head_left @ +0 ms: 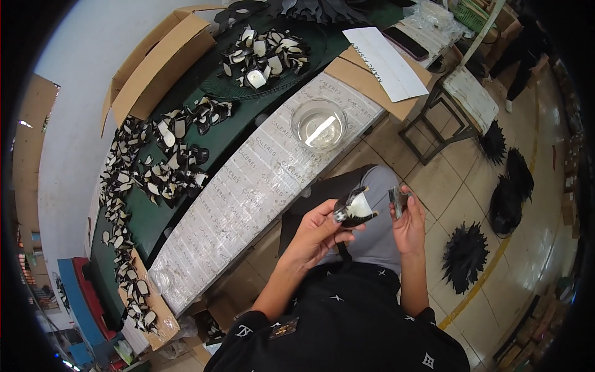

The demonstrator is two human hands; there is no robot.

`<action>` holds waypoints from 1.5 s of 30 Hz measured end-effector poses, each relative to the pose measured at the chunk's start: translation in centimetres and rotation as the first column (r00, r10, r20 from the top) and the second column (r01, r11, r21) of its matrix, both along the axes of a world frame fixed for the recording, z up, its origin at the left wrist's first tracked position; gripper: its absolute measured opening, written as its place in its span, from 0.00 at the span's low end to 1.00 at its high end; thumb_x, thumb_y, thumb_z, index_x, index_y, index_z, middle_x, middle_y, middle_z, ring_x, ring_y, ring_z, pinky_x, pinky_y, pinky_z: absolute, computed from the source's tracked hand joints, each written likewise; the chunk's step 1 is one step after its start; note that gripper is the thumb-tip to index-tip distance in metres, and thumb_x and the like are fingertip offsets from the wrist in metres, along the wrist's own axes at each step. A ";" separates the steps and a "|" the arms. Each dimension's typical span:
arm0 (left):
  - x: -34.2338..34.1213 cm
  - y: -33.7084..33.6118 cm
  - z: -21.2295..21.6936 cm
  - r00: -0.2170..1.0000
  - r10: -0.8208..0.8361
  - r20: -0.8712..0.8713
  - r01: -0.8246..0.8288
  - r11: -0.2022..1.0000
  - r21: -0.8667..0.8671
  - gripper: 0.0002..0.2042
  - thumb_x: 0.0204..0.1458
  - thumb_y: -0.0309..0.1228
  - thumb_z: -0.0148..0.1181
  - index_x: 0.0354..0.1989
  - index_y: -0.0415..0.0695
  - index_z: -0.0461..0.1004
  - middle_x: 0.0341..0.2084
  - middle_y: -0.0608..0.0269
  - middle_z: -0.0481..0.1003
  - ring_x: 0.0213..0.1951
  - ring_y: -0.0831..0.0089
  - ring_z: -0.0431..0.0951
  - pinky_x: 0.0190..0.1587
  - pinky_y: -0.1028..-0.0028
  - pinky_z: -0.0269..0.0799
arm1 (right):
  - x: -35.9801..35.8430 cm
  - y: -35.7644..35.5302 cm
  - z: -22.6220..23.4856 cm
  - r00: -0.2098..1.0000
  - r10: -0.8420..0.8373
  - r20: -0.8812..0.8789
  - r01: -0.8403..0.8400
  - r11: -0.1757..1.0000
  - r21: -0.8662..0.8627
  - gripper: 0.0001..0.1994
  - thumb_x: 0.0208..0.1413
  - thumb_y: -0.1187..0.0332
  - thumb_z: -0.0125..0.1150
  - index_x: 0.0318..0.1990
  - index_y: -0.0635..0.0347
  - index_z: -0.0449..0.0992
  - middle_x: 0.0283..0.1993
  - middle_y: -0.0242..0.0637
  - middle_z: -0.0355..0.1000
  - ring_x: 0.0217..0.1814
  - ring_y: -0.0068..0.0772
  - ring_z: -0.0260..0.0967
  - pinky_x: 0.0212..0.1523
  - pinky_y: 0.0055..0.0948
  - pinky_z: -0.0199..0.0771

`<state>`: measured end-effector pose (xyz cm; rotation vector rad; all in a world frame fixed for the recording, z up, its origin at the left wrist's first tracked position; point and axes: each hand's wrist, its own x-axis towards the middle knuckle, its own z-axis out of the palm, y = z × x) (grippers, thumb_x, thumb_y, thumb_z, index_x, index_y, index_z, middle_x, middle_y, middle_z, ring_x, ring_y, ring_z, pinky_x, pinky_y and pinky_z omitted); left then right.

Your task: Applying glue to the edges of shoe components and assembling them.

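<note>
My left hand (311,240) is closed on a small curved piece of black shoe upper (357,209) with a white inner face turned up. It is held above my lap, gripped by the thumb and fingers along its left side. A short way to the right, my right hand (409,228) pinches a small dark grey, block-like thing (396,202) upright between thumb and fingers; its kind cannot be made out. The two held things are apart. Ahead of my hands, a round clear bowl (318,124) stands on the wrapped bench top (248,192).
Many similar black-and-white pieces (167,133) lie along the green table (145,220), with another heap (263,56) farther back. A cardboard box (162,68) stands behind them. A white sheet (384,65) lies at the bench's far end, near a metal-framed stool (443,118). Black bundles (465,257) lie on the floor.
</note>
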<state>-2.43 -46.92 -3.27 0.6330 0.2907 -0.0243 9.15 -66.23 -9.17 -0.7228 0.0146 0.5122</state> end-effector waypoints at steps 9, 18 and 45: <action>0.4 -0.9 3.2 0.903 -0.029 0.428 0.297 0.764 -0.573 0.20 0.48 0.25 0.66 0.45 0.40 0.62 0.35 0.52 0.72 0.39 0.53 0.79 0.26 0.70 0.80 | -0.7 -0.3 -12.0 0.985 0.089 -0.151 -0.115 0.979 -0.170 0.15 0.63 0.68 0.52 0.53 0.68 0.69 0.48 0.40 0.72 0.46 0.29 0.72 0.46 0.32 0.75; 1.3 1.2 2.5 0.941 -0.299 0.157 0.313 0.947 -0.070 0.18 0.54 0.29 0.61 0.48 0.34 0.64 0.37 0.45 0.76 0.37 0.50 0.81 0.32 0.64 0.82 | -0.4 0.2 -12.7 0.983 0.097 -0.153 -0.123 0.978 -0.167 0.15 0.63 0.67 0.51 0.53 0.65 0.69 0.45 0.37 0.72 0.44 0.28 0.71 0.43 0.35 0.77; -3.5 36.5 -10.4 0.603 0.659 0.451 0.710 -0.700 0.073 0.28 0.61 0.55 0.38 0.49 0.42 0.73 0.41 0.52 0.77 0.43 0.53 0.77 0.59 0.43 0.56 | -0.3 0.0 -15.3 0.977 0.162 -0.137 -0.166 0.986 -0.016 0.17 0.64 0.64 0.51 0.56 0.64 0.69 0.47 0.33 0.71 0.46 0.26 0.69 0.47 0.34 0.75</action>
